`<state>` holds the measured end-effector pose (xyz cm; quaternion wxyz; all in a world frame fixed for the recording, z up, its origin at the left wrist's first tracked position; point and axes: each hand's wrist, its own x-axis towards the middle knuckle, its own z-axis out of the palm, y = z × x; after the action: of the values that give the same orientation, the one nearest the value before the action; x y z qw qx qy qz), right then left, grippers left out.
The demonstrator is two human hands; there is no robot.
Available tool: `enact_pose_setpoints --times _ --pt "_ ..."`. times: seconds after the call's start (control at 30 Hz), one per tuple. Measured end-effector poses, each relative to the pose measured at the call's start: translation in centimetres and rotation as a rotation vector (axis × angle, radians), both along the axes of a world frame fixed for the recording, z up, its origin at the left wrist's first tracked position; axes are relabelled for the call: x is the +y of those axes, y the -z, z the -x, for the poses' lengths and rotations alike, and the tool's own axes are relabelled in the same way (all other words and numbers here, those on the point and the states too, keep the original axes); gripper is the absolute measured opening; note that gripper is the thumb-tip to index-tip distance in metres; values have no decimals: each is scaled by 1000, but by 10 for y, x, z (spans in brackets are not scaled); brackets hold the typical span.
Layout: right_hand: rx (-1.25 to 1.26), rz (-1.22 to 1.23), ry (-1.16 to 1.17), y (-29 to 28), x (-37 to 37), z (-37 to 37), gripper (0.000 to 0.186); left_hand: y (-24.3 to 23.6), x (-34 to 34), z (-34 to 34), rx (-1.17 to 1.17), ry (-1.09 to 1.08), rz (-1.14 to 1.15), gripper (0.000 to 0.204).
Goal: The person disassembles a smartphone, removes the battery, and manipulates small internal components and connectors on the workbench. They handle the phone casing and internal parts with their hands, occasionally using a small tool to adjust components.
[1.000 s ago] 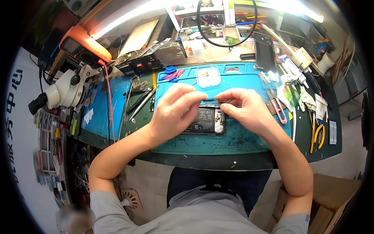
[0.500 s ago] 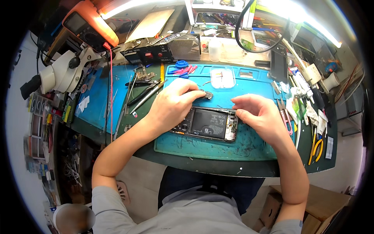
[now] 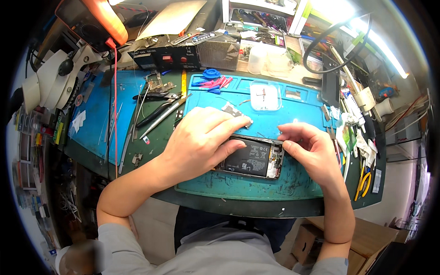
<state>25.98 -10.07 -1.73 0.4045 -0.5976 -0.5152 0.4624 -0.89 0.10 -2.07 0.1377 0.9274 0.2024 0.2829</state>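
An opened smartphone [image 3: 247, 158] lies on the blue mat with its black battery and the boards at its right end bare. My left hand [image 3: 195, 142] reaches over the phone's left part and hides it. Its index fingertip touches a small grey metal plate [image 3: 233, 110] on the mat behind the phone. Thumb and index finger are spread apart, the thumb above the battery's left side. At the phone's far right corner is my right hand [image 3: 311, 149], fingers bent, with a gap between thumb and index finger. The thumb tip is at the frame's edge.
Behind the phone stands a clear plastic box [image 3: 266, 103] with small parts. Pink and blue picks [image 3: 219, 83] lie farther left. Tweezers [image 3: 164, 120] and pliers [image 3: 172, 96] are left of the mat. Yellow-handled pliers [image 3: 364, 185] and crumpled wipes [image 3: 364, 149] lie right.
My left hand has let the grey plate down from its pinch onto the mat, and its thumb and index finger have parted. The view has shifted; my right hand stays by the phone's corner.
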Motion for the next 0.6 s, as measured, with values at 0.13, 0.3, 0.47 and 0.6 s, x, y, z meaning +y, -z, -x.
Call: enact_pose_setpoints --times 0.13,0.3,0.47,0.6 --pt "15 2 -1 1 -1 -1 27 -8 3 8 -11 -60 -16 46" --pt "10 -6 -12 1 0 -1 28 -11 9 15 -23 -110 -21 50" --pt "-47 -18 -24 -2 0 -1 28 -13 9 16 35 -107 50 56" --pt "-257 -282 238 -10 0 -1 26 -18 6 21 123 -71 199 70"
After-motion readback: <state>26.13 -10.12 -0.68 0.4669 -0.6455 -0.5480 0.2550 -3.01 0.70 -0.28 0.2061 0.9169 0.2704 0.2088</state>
